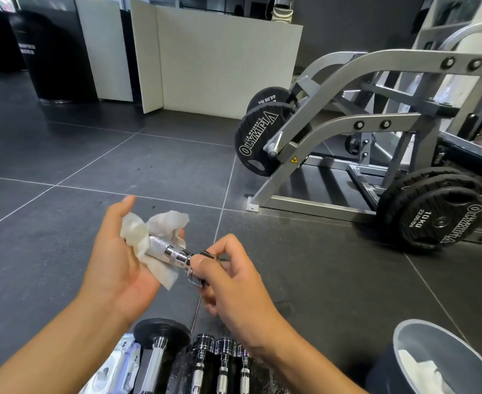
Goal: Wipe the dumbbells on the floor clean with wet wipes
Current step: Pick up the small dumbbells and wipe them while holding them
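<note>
The fingers and thumb of the right hand pinch the near end of a chrome dumbbell bar, just where a shiny ring collar sits. The left hand lies palm up with its thumb raised and its fingers curled round a crumpled white wet wipe, which wraps the bar's far end, so that hand grasps wipe and bar together. The knurled middle of the bar shows bare between the two hands. Both forearms reach in from the bottom edge, meeting in the middle, and the bar is held in the air above the dark tiled floor. Its long axis runs from the upper left, inside the wipe, down to the lower right, inside the right hand's pinch, tilted only slightly. Below the hands, at the bottom edge, more dumbbells lie side by side on the floor, their chrome handles pointing away from the viewer, with a black-ended one at their left. A pack of wipes lies just left of that one. At the lower right stands a grey bin with used wipes inside. Farther off on the right is a grey gym machine loaded with black weight plates.
</note>
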The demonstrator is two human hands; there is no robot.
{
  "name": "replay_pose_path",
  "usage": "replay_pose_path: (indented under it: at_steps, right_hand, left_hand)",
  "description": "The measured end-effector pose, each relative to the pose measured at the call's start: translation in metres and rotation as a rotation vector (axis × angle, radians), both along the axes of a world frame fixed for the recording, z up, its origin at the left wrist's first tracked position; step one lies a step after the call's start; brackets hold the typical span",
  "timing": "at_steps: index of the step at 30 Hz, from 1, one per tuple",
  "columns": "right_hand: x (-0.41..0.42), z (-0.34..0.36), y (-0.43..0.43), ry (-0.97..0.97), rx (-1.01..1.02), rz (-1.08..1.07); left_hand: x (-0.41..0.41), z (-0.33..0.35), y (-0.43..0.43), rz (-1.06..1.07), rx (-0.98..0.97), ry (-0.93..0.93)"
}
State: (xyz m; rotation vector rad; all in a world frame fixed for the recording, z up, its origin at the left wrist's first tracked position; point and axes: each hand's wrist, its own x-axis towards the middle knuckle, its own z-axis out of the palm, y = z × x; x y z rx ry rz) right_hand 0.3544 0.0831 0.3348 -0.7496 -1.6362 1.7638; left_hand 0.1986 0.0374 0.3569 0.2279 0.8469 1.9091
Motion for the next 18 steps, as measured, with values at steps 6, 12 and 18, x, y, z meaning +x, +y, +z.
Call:
replay_pose_path:
  at_steps: [6, 12, 18]
  right_hand:
    - [0.003, -0.001, 0.003, 0.058, 0.104, -0.081]
    - [0.012, 0.003, 0.009, 0.059, 0.251, -0.161]
    - [0.016, 0.008, 0.022, -0.040, 0.402, -0.345]
  left_hand:
    - [-0.009, -0.002, -0.004, 0.092, 0.015, -0.052]
    - [-0.010, -0.002, -0.005, 0.104, -0.140, 0.268]
    - [-0.001, -0.018, -0.007, -0.026, -0.542, 0.963]
